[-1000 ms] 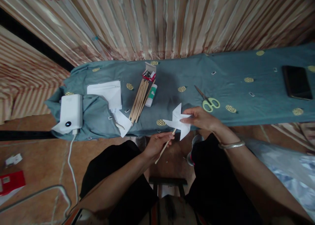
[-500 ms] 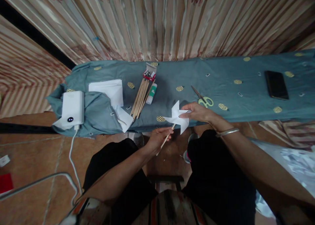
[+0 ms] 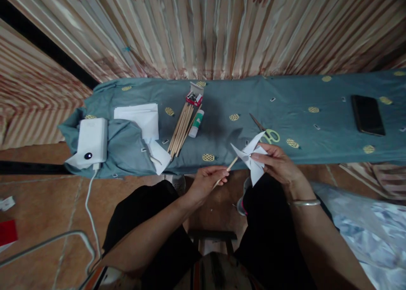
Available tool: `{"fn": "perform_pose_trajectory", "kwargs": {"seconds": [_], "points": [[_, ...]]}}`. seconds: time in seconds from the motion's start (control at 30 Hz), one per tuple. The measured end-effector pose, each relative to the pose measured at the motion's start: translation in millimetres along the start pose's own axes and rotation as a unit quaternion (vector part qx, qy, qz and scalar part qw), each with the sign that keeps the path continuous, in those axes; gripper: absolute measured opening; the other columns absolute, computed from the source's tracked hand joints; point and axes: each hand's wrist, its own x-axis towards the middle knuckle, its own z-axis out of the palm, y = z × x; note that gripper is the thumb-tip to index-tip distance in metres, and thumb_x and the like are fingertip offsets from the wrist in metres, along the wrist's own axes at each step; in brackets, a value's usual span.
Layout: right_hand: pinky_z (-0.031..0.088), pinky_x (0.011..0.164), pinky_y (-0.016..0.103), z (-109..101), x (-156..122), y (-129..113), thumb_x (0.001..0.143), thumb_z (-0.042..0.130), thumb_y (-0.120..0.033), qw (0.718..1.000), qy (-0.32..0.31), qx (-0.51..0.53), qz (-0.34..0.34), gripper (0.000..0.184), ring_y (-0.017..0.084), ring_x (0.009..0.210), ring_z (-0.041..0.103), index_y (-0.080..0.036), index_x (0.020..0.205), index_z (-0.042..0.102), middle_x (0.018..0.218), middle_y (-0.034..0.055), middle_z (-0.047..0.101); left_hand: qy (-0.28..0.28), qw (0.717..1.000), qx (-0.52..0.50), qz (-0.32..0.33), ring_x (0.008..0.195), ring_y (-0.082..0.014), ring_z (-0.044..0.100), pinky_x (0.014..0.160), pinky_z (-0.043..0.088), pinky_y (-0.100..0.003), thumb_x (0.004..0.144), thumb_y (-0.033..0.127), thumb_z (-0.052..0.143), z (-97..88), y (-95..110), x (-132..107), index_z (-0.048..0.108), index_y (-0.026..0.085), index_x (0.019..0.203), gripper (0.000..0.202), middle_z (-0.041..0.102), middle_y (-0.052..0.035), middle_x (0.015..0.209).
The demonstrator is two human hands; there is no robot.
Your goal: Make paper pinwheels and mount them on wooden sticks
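Note:
My left hand [image 3: 206, 180] pinches the lower end of a thin wooden stick [image 3: 229, 169] that slants up to the right. At the stick's top sits a white paper pinwheel [image 3: 253, 157]. My right hand [image 3: 276, 162] is closed on the pinwheel's centre, fingers pressing the paper folds. Both hands hover just in front of the near edge of a table covered in teal cloth [image 3: 222, 108], above my dark-clothed knees.
On the cloth lie green-handled scissors [image 3: 269, 134], a bundle of wooden sticks [image 3: 181, 127], a glue stick [image 3: 196, 123], a small red box of pins [image 3: 193, 96], white paper sheets [image 3: 139, 118], a white power bank [image 3: 91, 140] with cable, and a black phone [image 3: 368, 114] at far right.
The pinwheel and my right hand shifted right and slightly down, in front of the scissors. The stick tilted flatter. My left hand moved a little right.

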Motion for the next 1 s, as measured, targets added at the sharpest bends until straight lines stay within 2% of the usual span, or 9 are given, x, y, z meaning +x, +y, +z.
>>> {"fn": "perform_pose_trajectory", "kwargs": {"seconds": [0.1, 0.2, 0.37, 0.5, 0.63, 0.77, 0.87, 1.0], "points": [[0.044, 0.046, 0.026, -1.9, -3.2, -3.0, 0.056, 0.084, -0.040, 0.999, 0.020, 0.028, -0.021, 0.029, 0.011, 0.045, 0.050, -0.023, 0.071, 0.066, 0.058, -0.0031, 0.060, -0.023, 0.999, 0.004, 0.037, 0.060, -0.0080, 0.055, 0.059, 0.043, -0.022, 0.063, 0.037, 0.082, 2.7, 9.2, -0.3, 0.077, 0.015, 0.080, 0.028, 0.071, -0.0046, 0.077], [0.041, 0.042, 0.024, -3.0, -1.8, -0.7, 0.054, 0.084, -0.041, 0.995, 0.042, 0.076, -0.044, 0.031, 0.009, 0.045, 0.046, -0.024, 0.066, 0.062, 0.054, -0.0044, 0.053, -0.027, 0.999, 0.000, 0.044, 0.059, -0.0070, 0.054, 0.058, 0.041, -0.021, 0.066, 0.036, 0.081, 6.6, 15.9, -1.4, 0.077, 0.016, 0.079, 0.024, 0.070, -0.0032, 0.074], [0.046, 0.047, 0.025, -1.9, 3.5, 5.0, 0.055, 0.083, -0.040, 0.988, 0.050, 0.142, -0.028, 0.030, 0.012, 0.052, 0.052, -0.026, 0.070, 0.061, 0.061, -0.0032, 0.055, -0.026, 0.999, -0.005, 0.038, 0.058, -0.0073, 0.054, 0.057, 0.043, -0.022, 0.065, 0.036, 0.082, 12.5, 17.8, -2.4, 0.077, 0.015, 0.078, 0.025, 0.069, -0.0032, 0.073], [0.049, 0.051, 0.028, 1.9, 5.5, 7.7, 0.054, 0.082, -0.040, 0.991, 0.053, 0.124, -0.018, 0.033, 0.014, 0.056, 0.055, -0.026, 0.074, 0.059, 0.065, -0.0024, 0.058, -0.023, 0.999, -0.018, 0.028, 0.057, -0.0073, 0.054, 0.057, 0.046, -0.023, 0.062, 0.037, 0.084, 15.3, 17.3, -2.0, 0.076, 0.015, 0.079, 0.029, 0.070, -0.0034, 0.075], [0.050, 0.053, 0.030, 4.8, 5.0, 10.2, 0.059, 0.077, -0.044, 0.994, 0.053, 0.091, -0.039, 0.031, 0.015, 0.058, 0.056, -0.026, 0.071, 0.055, 0.064, -0.0011, 0.056, -0.019, 0.999, -0.026, 0.025, 0.056, -0.0074, 0.055, 0.058, 0.047, -0.024, 0.059, 0.036, 0.085, 17.8, 18.9, -1.3, 0.076, 0.015, 0.079, 0.030, 0.070, -0.0030, 0.074], [0.050, 0.053, 0.027, 4.8, 4.3, 9.4, 0.057, 0.082, -0.040, 0.989, 0.043, 0.141, -0.018, 0.031, 0.012, 0.056, 0.054, -0.026, 0.070, 0.057, 0.064, -0.0033, 0.055, -0.023, 0.999, -0.030, 0.027, 0.056, -0.0074, 0.056, 0.056, 0.046, -0.023, 0.059, 0.035, 0.085, 19.1, 19.6, -0.9, 0.076, 0.015, 0.077, 0.028, 0.069, -0.0025, 0.070], [0.051, 0.054, 0.027, 7.3, 2.5, 6.2, 0.055, 0.084, -0.041, 0.987, 0.052, 0.151, -0.027, 0.031, 0.012, 0.055, 0.055, -0.026, 0.069, 0.061, 0.062, -0.0035, 0.058, -0.023, 0.999, -0.028, 0.027, 0.055, -0.0072, 0.055, 0.055, 0.045, -0.022, 0.060, 0.034, 0.085, 19.1, 19.7, -0.5, 0.077, 0.015, 0.078, 0.028, 0.069, -0.0023, 0.069], [0.053, 0.060, 0.032, 13.4, -9.3, -0.4, 0.064, 0.081, -0.043, 0.991, 0.094, 0.050, -0.087, 0.025, 0.017, 0.060, 0.061, -0.025, 0.075, 0.068, 0.067, -0.0001, 0.066, -0.018, 0.999, -0.009, 0.040, 0.055, -0.0077, 0.054, 0.058, 0.045, -0.024, 0.062, 0.035, 0.084, 17.7, 20.6, 0.5, 0.077, 0.016, 0.079, 0.027, 0.067, -0.0015, 0.067]]}}
